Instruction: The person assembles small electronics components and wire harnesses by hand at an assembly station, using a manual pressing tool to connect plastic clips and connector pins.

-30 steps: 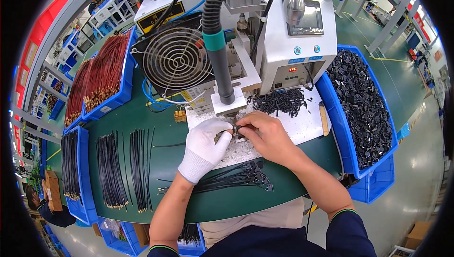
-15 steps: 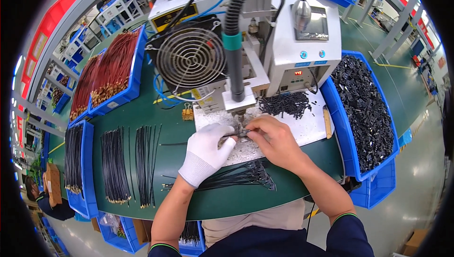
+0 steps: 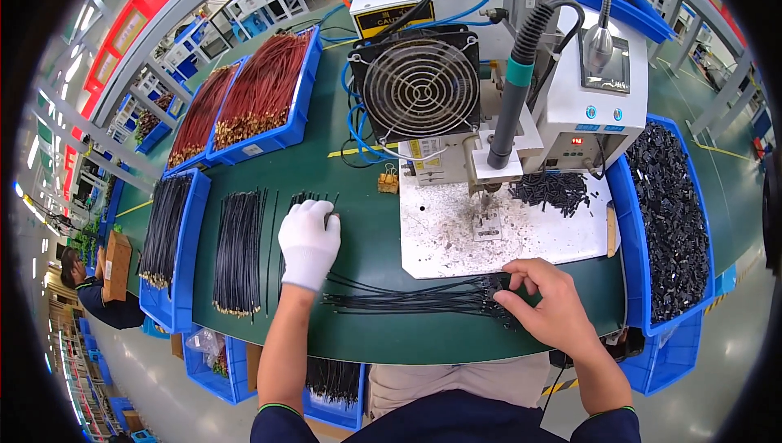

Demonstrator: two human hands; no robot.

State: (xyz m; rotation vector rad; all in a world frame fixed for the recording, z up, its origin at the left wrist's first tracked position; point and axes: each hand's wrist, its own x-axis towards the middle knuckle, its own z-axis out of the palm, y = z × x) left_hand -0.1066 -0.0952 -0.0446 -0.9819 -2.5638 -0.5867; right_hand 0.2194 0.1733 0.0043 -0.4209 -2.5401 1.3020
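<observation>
My left hand point(image 3: 309, 241), in a white glove, lies over the far part of a small group of black cables point(image 3: 303, 196) on the green table. Its fingers are bent together around a thin black cable point(image 3: 336, 200) at the group's right side; the palm hides most of it. My bare right hand point(image 3: 552, 306) is at the right end of a loose bundle of black cables point(image 3: 407, 300), whose dark end pieces lie under and beside the fingers. Thumb and forefinger stand apart, with nothing visible between them.
A bench machine point(image 3: 489, 162) with a fan point(image 3: 421, 89) stands over a speckled white plate point(image 3: 440, 239). Small black tubes point(image 3: 554, 190) lie on the plate. Blue bins hold black parts point(image 3: 672, 223), red cables point(image 3: 259, 85) and black cables point(image 3: 167, 223). Another black cable group point(image 3: 236, 252) lies left.
My left hand has moved left from the machine to the cable group. My right hand has come nearer and right, from under the machine head to the bundle, and its fingers have opened.
</observation>
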